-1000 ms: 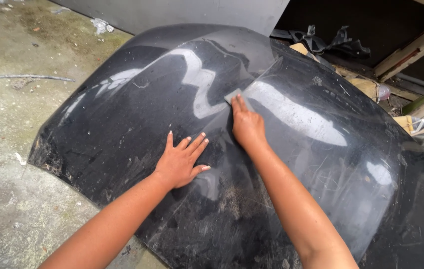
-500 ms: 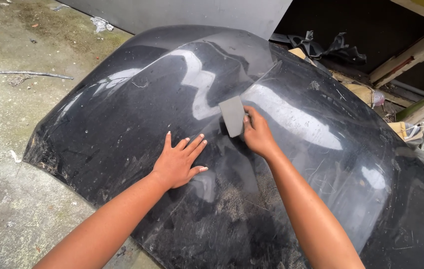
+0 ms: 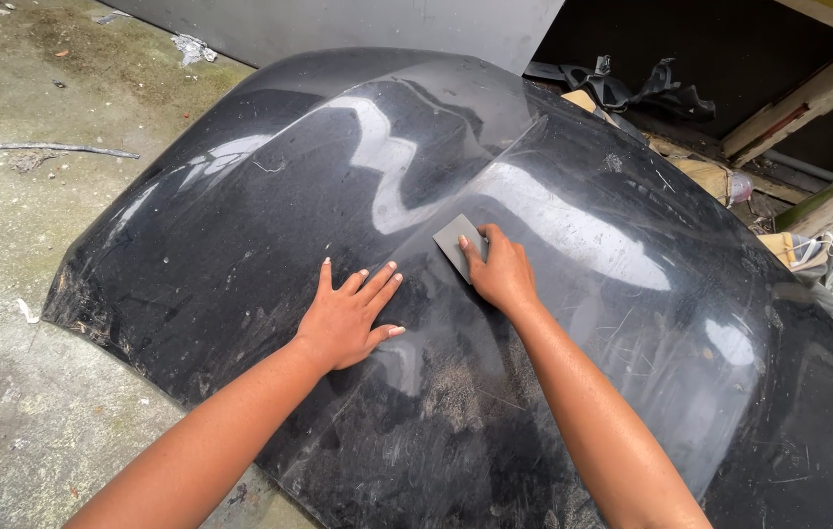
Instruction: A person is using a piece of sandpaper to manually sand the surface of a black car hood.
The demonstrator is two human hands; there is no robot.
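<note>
A large black glossy car panel (image 3: pixel 240 225), curved and dusty, lies on the concrete floor and fills most of the head view. My left hand (image 3: pixel 348 313) rests flat on it with fingers spread, holding nothing. My right hand (image 3: pixel 502 274) presses a small grey sanding sheet (image 3: pixel 457 241) against the panel's middle, fingers on top of the sheet. A dull, scuffed patch (image 3: pixel 455 382) shows on the panel just below both hands.
Stained concrete floor (image 3: pixel 15 411) lies to the left, with a thin stick (image 3: pixel 44 149) on it. A grey sheet (image 3: pixel 357 24) stands behind the panel. Wooden beams (image 3: pixel 808 98), black scraps (image 3: pixel 632 88) and rubbish sit at the back right.
My right hand has slid down the panel toward me with the grey sheet, which now shows under the fingertips. My left hand has stayed flat in place.
</note>
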